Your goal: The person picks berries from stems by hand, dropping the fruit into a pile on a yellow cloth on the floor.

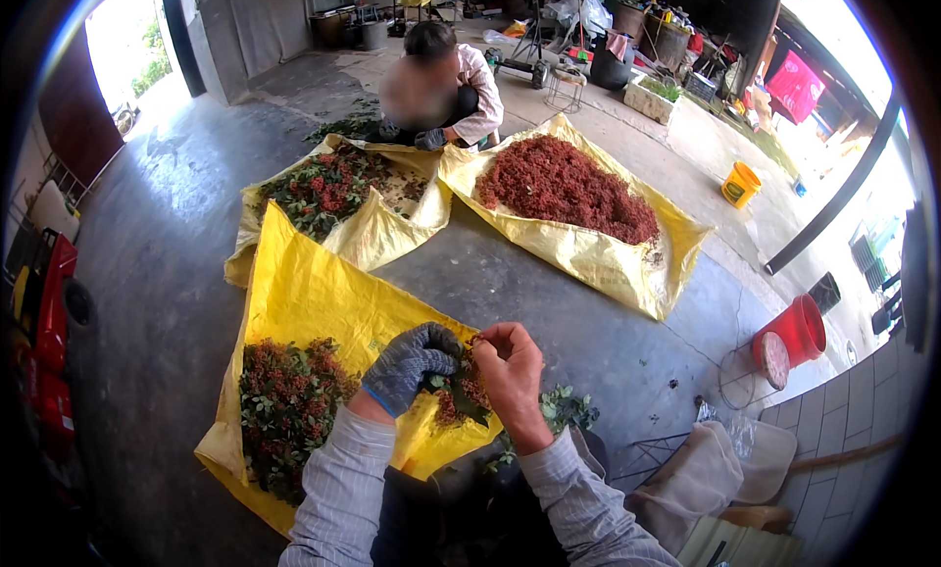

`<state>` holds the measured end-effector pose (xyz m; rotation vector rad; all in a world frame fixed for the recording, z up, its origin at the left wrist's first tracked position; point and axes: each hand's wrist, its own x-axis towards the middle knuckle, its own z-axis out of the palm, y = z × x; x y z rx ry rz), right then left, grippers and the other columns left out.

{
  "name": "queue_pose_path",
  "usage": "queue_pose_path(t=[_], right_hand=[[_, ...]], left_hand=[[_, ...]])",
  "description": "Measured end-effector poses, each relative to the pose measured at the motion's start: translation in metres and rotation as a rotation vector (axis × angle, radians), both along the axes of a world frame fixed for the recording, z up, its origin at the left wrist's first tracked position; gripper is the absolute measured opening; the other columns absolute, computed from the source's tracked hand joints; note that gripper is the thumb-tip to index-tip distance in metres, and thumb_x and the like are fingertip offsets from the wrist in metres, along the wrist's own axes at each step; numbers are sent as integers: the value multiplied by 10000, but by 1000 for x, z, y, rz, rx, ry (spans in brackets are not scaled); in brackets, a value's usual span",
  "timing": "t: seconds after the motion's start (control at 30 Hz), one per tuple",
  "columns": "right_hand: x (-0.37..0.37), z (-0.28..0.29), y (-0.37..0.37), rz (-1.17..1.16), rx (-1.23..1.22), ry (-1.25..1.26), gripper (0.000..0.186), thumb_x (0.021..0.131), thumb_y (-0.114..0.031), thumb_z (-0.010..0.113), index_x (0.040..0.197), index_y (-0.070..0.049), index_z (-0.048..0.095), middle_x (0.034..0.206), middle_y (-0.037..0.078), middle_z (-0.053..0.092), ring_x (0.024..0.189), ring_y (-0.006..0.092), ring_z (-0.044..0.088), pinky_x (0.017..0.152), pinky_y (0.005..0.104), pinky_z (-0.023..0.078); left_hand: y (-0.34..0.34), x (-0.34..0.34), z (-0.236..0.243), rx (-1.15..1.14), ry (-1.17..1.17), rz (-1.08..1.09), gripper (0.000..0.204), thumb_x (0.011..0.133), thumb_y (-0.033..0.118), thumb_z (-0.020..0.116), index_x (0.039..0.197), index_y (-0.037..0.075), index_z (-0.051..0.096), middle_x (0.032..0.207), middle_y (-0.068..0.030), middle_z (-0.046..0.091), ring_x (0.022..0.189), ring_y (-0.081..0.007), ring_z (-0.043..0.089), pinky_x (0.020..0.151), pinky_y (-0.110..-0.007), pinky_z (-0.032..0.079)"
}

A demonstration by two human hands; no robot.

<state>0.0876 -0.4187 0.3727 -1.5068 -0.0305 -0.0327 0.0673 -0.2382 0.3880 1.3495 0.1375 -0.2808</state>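
My left hand [414, 366], in a grey knit glove with a blue cuff, is closed around a leafy sprig of small red berries [459, 393]. Beside it, my bare right hand [510, 371] pinches a small bit of the berries, mostly hidden by thumb and fingers, near the gloved fingertips. Both hands are over the near corner of a yellow woven sheet [319, 293]. A pile of berry sprigs with green leaves [286, 410] lies on that sheet, left of my hands. Green leaves [569, 408] show just right of my right wrist.
Across from me a person [480, 87] crouches by another sheet [377, 236] of leafy sprigs [328, 187]. A third sheet [598, 273] carries a heap of red berries [569, 190]. Rightward stand a red bucket [804, 330] and a yellow bucket [741, 186]; a red machine [54, 312] is far left.
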Motion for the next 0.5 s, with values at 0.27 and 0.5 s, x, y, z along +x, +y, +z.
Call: queue_pose_path(t=[0.27,0.5], right_hand=[[1,-1,-4,11,-6,13,130,937,-23,697,1049,24,652,931,25,704,831,80,645,734,251,534],[3,-1,-4,60,85,79,138,933,-19,691,1055,26,645,929,24,698,814,83,641,730,249,533]], left_hand=[[-2,3,1,-47,28,18,194,849,1,662,1021,82,702,907,9,698,762,-109,643,721,-247,540],[9,10,-20,-69,29,-19,245,809,-10,650,1035,69,702,944,-8,706,825,-147,690,789,-255,566]])
